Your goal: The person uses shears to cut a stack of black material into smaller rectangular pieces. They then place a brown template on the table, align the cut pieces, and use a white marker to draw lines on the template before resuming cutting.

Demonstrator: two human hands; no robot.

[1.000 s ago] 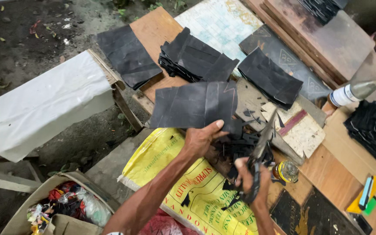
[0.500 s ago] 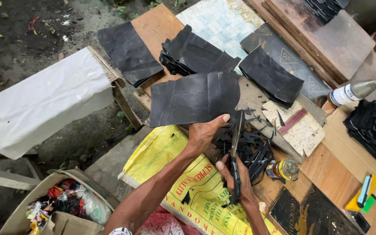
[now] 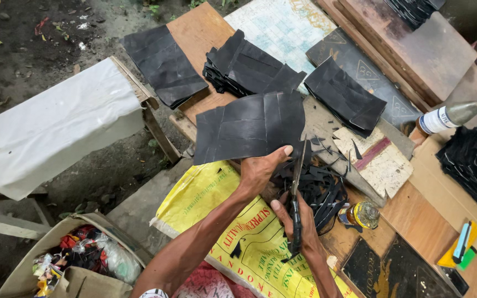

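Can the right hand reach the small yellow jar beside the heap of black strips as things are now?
Probably yes, but not freely: the right hand grips the scissors. The small jar lies close on its right, with nothing between them.

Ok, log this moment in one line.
left hand: holds black sheet | right hand: grips scissors | blades by sheet edge

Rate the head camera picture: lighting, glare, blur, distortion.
Head view: soft, even daylight with no hard shadows; mild sheen on the black rubber sheet in the left hand and on the glass bottle; the scissors in the right hand are sharp, no motion blur; wide lens tilts the board edges.
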